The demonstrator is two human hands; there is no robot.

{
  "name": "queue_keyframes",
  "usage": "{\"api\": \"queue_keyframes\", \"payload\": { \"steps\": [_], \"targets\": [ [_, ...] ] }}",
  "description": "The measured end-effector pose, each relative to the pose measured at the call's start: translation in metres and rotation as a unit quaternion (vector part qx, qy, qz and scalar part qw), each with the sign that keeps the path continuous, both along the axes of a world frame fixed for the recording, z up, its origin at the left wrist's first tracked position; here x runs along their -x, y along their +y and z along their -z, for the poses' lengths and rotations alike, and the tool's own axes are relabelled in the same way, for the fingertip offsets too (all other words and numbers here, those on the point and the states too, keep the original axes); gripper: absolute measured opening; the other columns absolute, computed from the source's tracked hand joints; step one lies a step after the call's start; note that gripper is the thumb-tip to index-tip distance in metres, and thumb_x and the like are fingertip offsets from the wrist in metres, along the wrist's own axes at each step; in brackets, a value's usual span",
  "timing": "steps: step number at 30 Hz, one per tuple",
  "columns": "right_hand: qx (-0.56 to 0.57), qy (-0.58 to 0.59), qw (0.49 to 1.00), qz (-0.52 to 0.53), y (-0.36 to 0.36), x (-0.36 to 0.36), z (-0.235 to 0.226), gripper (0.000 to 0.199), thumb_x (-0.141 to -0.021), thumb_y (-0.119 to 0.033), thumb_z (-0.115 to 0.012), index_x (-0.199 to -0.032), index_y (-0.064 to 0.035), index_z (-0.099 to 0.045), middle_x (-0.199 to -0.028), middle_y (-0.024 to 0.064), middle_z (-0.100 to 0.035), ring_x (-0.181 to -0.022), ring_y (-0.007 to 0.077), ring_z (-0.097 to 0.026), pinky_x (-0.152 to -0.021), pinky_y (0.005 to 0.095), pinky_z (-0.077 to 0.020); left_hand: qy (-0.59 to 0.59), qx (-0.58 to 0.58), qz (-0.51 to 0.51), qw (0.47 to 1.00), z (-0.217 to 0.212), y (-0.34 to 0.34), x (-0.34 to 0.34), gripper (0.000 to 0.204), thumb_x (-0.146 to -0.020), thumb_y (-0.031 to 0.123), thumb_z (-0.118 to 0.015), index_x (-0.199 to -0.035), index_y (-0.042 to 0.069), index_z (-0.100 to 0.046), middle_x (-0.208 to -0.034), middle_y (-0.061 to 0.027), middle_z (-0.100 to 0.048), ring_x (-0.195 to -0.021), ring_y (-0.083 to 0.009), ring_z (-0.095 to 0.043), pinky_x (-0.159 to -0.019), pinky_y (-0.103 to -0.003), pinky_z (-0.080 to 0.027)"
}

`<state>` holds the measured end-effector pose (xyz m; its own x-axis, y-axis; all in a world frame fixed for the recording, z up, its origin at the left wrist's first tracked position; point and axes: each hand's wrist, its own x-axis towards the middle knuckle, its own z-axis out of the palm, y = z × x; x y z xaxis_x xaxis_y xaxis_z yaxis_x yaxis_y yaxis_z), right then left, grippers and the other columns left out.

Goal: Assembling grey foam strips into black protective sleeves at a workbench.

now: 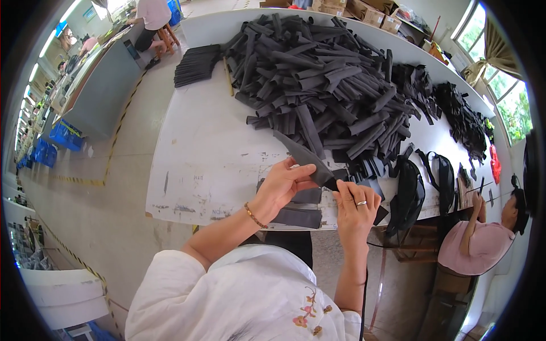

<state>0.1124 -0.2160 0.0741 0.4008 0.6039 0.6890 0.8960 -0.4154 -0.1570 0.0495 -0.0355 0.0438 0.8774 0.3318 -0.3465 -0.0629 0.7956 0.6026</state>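
Between my two hands, just above the front of the white table (187, 148), is a flat black fabric strip (310, 160) that narrows to a point at its far end. My left hand (286, 184) pinches the strip's edge between thumb and fingers. My right hand (357, 207) is closed on its nearer end, fingers folded over it. Under and beside my hands lie several flat dark strips (298, 217) on the table. Beyond them rises a big heap of loose black fabric tubes (335, 74).
A neat row of black strips (196, 65) lies left of the heap, beside a wooden stick (228, 77). Black bags (406, 193) stand to the right. Another person (478, 241) sits at the table's right end. Cardboard boxes (369, 14) are behind the table.
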Motion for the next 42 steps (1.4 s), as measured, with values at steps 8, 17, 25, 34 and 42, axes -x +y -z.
{"api": "queue_keyframes", "payload": {
  "steps": [8, 17, 25, 34, 42],
  "targets": [
    [-0.002, -0.03, 1.0, 0.001, 0.002, 0.002, 0.005, 0.038, -0.072, -0.008, -0.078, -0.108, -0.007, -0.069, -0.101, -0.0004, -0.062, -0.089, 0.0186, -0.058, -0.082, 0.0356, -0.0406, 0.007, 0.0, 0.0, 1.0, 0.001, 0.001, 0.002, 0.025, -0.087, 0.005, -0.07, -0.107, -0.002, -0.056, -0.1, -0.0135, -0.068, -0.087, -0.0233, -0.07, -0.079, -0.036, -0.06],
    [0.001, -0.038, 0.999, -0.015, -0.001, 0.0, 0.005, 0.039, -0.072, -0.008, -0.078, -0.11, -0.0059, -0.069, -0.103, 0.0011, -0.063, -0.091, 0.0195, -0.058, -0.083, 0.0358, -0.0408, 0.007, 0.018, 0.048, 0.999, -0.004, 0.003, 0.003, 0.031, -0.086, 0.004, -0.071, -0.111, -0.003, -0.055, -0.097, -0.0147, -0.068, -0.085, -0.0239, -0.07, -0.078, -0.036, -0.06],
    [-0.019, 0.003, 1.0, 0.023, 0.018, 0.014, 0.018, 0.047, -0.077, -0.011, -0.076, -0.121, -0.0027, -0.061, -0.111, 0.008, -0.062, -0.094, 0.0267, -0.058, -0.084, 0.0408, -0.0417, -0.059, -0.171, -0.129, 0.975, -0.009, -0.031, 0.012, 0.044, -0.081, -0.005, -0.071, -0.117, -0.003, -0.047, -0.102, -0.0161, -0.067, -0.089, -0.0204, -0.069, -0.079, -0.031, -0.059],
    [-0.067, 0.161, 0.985, 0.004, 0.031, 0.04, 0.052, 0.039, -0.075, -0.002, -0.076, -0.108, -0.0004, -0.054, -0.113, 0.0218, -0.055, -0.097, 0.0397, -0.055, -0.084, 0.0463, -0.0445, -0.147, -0.137, -0.017, 0.979, 0.0, -0.02, 0.005, 0.022, -0.099, 0.023, -0.058, -0.103, 0.002, -0.058, -0.097, -0.0155, -0.07, -0.092, -0.0201, -0.068, -0.086, -0.033, -0.053],
    [-0.043, 0.178, 0.978, -0.103, 0.043, 0.034, 0.05, 0.037, -0.078, 0.002, -0.071, -0.109, -0.0013, -0.052, -0.114, 0.0197, -0.055, -0.097, 0.0392, -0.054, -0.083, 0.0487, -0.0439, -0.092, -0.113, -0.035, 0.989, 0.007, -0.028, 0.013, 0.036, -0.101, 0.03, -0.053, -0.1, -0.004, -0.066, -0.105, -0.0157, -0.071, -0.1, -0.0195, -0.066, -0.088, -0.033, -0.052]
  ]
}}
